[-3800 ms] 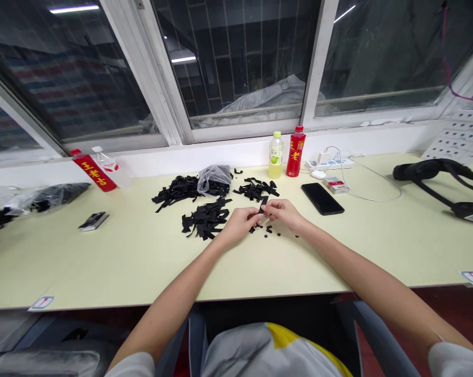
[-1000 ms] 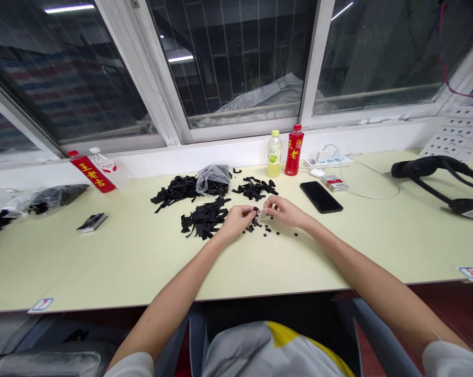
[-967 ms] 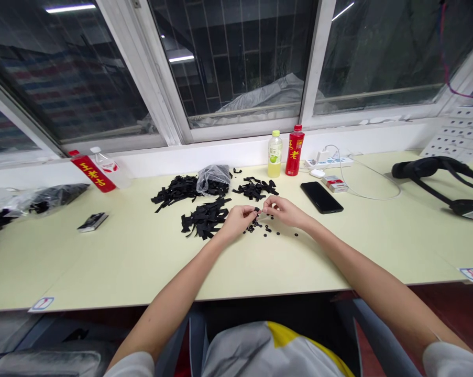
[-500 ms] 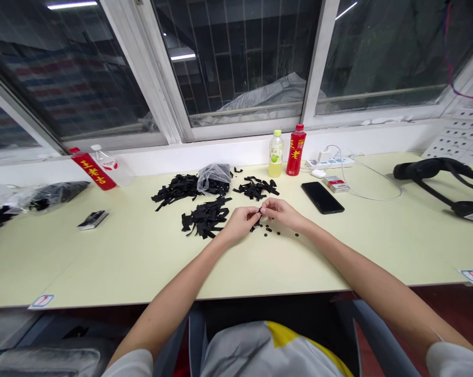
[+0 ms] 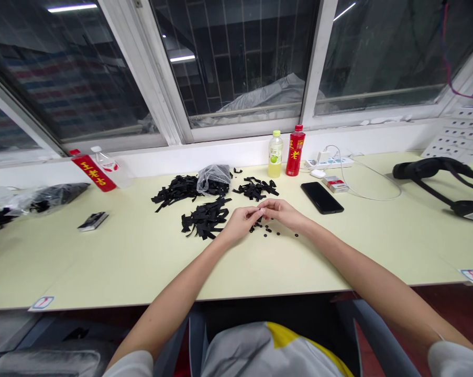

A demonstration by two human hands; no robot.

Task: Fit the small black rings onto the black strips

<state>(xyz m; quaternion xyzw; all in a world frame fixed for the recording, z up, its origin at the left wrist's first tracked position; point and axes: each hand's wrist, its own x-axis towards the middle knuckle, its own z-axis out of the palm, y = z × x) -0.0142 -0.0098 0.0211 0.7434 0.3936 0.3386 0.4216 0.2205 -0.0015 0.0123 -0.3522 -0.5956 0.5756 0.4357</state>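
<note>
My left hand [image 5: 242,221] and my right hand [image 5: 281,212] meet fingertip to fingertip just above the table, each closed in a pinch. A small black piece is between them, mostly covered by the fingers, so its exact kind cannot be made out. Under and beside the fingertips lie several small black rings [image 5: 267,228], a few strewn to the right. Left of my left hand is a pile of short black fabric strips [image 5: 205,217]. Beyond the hands sits a smaller pile of black strips [image 5: 255,188].
A larger black strip heap [image 5: 177,189] lies behind, partly under a clear plastic bag [image 5: 213,179]. Beyond my right hand stand a yellow-green drink bottle [image 5: 275,154] and a red bottle [image 5: 295,151]. A black phone [image 5: 321,198] and a black headset [image 5: 448,183] lie to the right.
The fingertips have closed further together, and the black piece seen between them earlier is now mostly hidden. The piles and rings have stayed in place.
</note>
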